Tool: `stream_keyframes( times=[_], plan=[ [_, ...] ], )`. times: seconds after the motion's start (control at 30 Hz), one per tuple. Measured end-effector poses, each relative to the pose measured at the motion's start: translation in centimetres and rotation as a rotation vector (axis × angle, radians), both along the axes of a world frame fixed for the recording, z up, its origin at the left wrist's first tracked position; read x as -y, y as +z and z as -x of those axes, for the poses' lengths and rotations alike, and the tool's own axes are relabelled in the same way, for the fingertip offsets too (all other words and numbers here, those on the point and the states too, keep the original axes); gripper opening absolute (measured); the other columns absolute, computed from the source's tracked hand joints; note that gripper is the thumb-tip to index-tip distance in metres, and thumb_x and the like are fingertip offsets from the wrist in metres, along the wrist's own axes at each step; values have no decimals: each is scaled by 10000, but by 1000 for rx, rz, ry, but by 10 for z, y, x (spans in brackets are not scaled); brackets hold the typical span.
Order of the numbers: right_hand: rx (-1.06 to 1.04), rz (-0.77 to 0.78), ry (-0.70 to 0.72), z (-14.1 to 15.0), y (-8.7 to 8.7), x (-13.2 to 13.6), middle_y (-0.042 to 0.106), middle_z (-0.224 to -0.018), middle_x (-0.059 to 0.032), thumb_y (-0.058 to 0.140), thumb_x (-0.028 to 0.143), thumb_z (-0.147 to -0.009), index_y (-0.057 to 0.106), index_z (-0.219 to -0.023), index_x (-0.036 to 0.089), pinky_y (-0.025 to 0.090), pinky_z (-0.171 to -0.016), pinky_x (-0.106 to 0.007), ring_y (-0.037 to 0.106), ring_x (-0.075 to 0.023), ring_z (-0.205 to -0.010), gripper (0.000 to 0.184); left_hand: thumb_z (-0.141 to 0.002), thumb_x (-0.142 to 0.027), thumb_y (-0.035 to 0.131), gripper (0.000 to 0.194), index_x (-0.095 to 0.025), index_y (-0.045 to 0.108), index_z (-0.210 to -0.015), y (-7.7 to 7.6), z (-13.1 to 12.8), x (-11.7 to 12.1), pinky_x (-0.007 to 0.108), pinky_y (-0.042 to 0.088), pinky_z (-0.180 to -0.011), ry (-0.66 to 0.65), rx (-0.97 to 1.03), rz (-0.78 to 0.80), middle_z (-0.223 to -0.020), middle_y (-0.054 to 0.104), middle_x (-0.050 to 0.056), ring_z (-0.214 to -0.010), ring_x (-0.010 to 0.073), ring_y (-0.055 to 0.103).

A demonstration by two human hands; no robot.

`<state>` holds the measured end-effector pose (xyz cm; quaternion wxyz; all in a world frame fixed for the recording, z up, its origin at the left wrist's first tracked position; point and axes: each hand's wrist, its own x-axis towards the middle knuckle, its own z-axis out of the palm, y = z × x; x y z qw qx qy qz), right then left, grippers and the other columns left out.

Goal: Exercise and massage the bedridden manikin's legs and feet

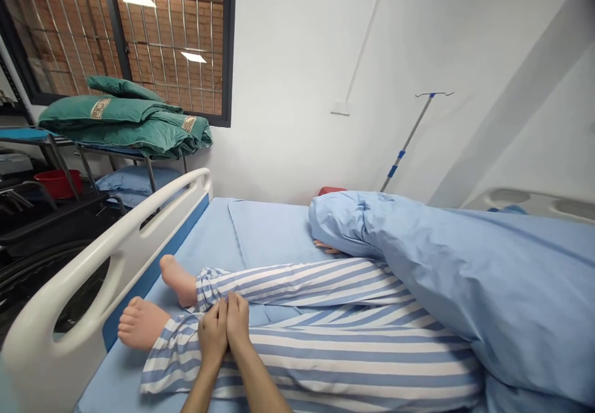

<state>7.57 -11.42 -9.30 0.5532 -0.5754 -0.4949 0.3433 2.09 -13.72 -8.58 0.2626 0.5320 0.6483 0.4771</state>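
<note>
A manikin's legs in blue-and-white striped trousers [353,345] lie along the bed, its smooth bare feet [144,324] pointing to the left. My left hand [213,333] and my right hand [238,320] are side by side, touching, over the lower part of the nearer trouser leg, close to the ankle. Both hands have bent fingers curled down over the striped cloth; the fingertips are mostly hidden. A light blue quilt [446,276] is folded back over the upper legs and body. Part of a manikin hand [328,247] shows beneath its edge.
The white footboard [121,233] rises at the left, and a light blue sheet [274,227] covers the mattress. Behind stand an IV pole [409,143] and folded green bedding [125,121] on a chair. A wheelchair [51,233] and red basin [58,182] are beyond the footboard.
</note>
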Motion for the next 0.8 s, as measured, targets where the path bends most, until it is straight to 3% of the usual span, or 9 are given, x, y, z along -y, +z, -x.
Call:
stream_keyframes(
  times=[0.1,0.23,0.4,0.57,0.7,0.8],
  plan=[
    [129,36,-26,-5,15,4,553,-531,-36,307,327,-839,419,-513,194,325,-510,-243,476,-149,-525,369,-850,-359,301,388,-178,611,-702,-9,1,2,271,404,-666,6,-240,19,-743,673,66,-712,182,589],
    [419,-72,-6,-18,39,28,624,-611,-54,314,310,-870,548,-611,195,277,-513,-257,538,-173,-564,367,-783,-167,383,290,-165,632,-932,-19,3,-2,272,419,-747,-14,-522,18,-966,677,89,-850,192,605],
    [507,-108,-16,-33,31,49,644,-618,-58,311,346,-897,584,-671,201,239,-506,-268,579,-195,-577,383,-839,-267,378,306,-180,620,-1005,-20,-1,3,278,417,-718,17,-639,118,-999,671,88,-870,211,602],
    [452,-114,-11,-37,19,45,654,-641,-64,326,343,-897,576,-664,199,238,-512,-267,593,-202,-604,370,-821,-282,399,271,-196,644,-899,-3,-7,5,271,406,-696,13,-570,149,-950,678,76,-846,205,597],
    [356,-102,-11,-38,17,41,654,-647,-60,294,307,-903,567,-651,202,254,-520,-265,590,-195,-606,386,-826,-378,351,367,-178,608,-657,12,-13,-5,264,421,-642,-112,-281,113,-708,673,50,-701,186,593],
    [295,-106,-2,-39,16,39,642,-634,-53,287,301,-901,553,-640,202,268,-523,-260,573,-183,-591,386,-792,-444,352,401,-175,586,-610,8,-18,-7,281,444,-635,-90,-81,31,-637,660,56,-666,201,592]
  ],
)
